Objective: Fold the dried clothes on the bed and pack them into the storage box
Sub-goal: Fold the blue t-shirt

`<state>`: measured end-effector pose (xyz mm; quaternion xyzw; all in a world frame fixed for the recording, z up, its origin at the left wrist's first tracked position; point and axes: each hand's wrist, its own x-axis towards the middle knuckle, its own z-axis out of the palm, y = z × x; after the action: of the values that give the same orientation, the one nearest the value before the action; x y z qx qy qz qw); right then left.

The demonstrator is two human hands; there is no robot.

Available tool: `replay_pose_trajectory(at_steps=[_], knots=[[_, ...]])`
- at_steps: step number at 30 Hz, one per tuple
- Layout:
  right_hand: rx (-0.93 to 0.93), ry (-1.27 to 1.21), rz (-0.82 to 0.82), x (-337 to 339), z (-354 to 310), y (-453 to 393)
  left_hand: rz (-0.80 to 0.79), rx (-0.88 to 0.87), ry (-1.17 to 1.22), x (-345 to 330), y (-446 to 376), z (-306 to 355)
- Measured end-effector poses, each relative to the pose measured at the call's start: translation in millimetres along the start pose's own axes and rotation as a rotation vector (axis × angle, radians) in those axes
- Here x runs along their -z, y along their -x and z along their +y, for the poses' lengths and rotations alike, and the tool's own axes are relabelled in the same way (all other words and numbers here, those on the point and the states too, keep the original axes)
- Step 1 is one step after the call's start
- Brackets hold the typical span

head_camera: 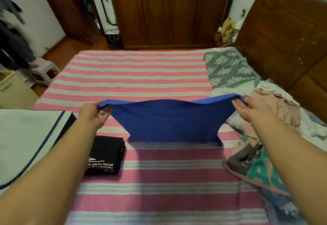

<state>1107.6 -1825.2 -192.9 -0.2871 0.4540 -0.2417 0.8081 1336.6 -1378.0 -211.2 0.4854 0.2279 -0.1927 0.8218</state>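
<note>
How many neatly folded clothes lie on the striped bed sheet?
1: a black folded garment lies by the left forearm, beside the white storage box. More may be hidden in the heap of clothes on the right.

white print on black garment (106, 154), illegible

two bare forearms — no sleeves showing

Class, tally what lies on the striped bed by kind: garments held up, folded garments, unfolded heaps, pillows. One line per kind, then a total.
Held up: 1, blue garment
Folded: 1, black garment
Unfolded heap: 1, clothes pile
Pillow: 1, grey floral pillow
Total: 4
</note>
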Motion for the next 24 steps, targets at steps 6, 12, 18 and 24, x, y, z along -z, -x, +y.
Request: replay_pose_trajectory(at_steps=[6,12,18,24], knots=[[0.222,-0.142,-0.257,-56,-83,48,-0.161,-0.267,0.224,-75,60,100],[0.204,-0.116,-0.305,1,-46,56,-0.039,-0.276,0.152,-20,72,54],[-0.006,0.228,-0.08,101,39,36,0.236,-0.08,-0.085,94,58,-60],[-0.32,0.552,0.205,213,159,-15,0.406,0.195,-0.418,201,29,-207]])
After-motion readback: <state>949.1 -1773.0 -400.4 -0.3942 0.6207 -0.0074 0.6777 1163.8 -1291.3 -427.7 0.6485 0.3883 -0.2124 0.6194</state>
